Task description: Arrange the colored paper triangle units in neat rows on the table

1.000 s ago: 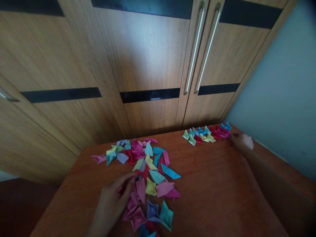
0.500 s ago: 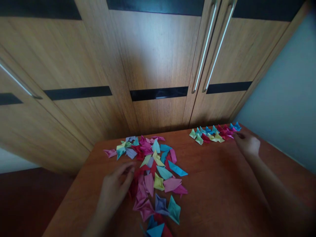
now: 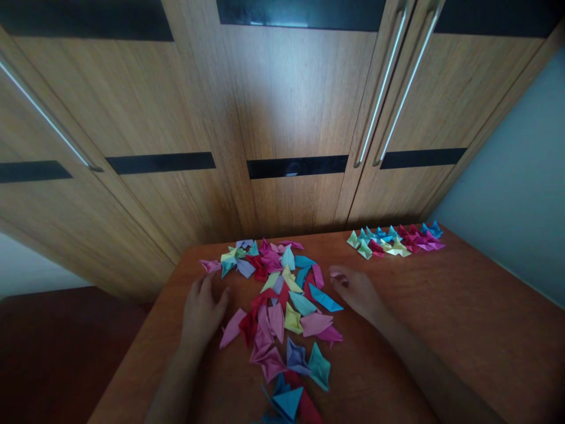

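A person's two bare hands are over a reddish-brown wooden bench (image 3: 397, 330), among small folded pieces of coloured paper.

The left hand (image 3: 198, 312), left of the lower centre, has its fingers loosely bent, with the thumb spread apart from them. The fingertips are just beside a pink folded paper (image 3: 210, 266) at the left end of a loose pile (image 3: 273, 282); whether they touch it is not clear. Another pink folded piece (image 3: 232, 328) lies to the right of this hand, lower in the frame.

The right hand (image 3: 357, 291), right of centre, has curled fingers near a pink paper strip (image 3: 318, 275) and a bright blue folded strip (image 3: 325, 298) at the pile's right edge. Whether its fingertips press together or pinch anything cannot be told.

The loose pile runs from the centre down to the bottom edge, in pink, red, blue, teal, yellow and lilac. Low in it, a purple folded piece (image 3: 297, 357) sits beside a teal one (image 3: 319, 366).

Well apart, at the right along the bench's back edge, a neater cluster (image 3: 395, 240) of folded papers stands in close rows. Behind rise wooden cabinet doors (image 3: 291, 94) with black bands and long metal handles; a pale wall (image 3: 516, 176) is at right.
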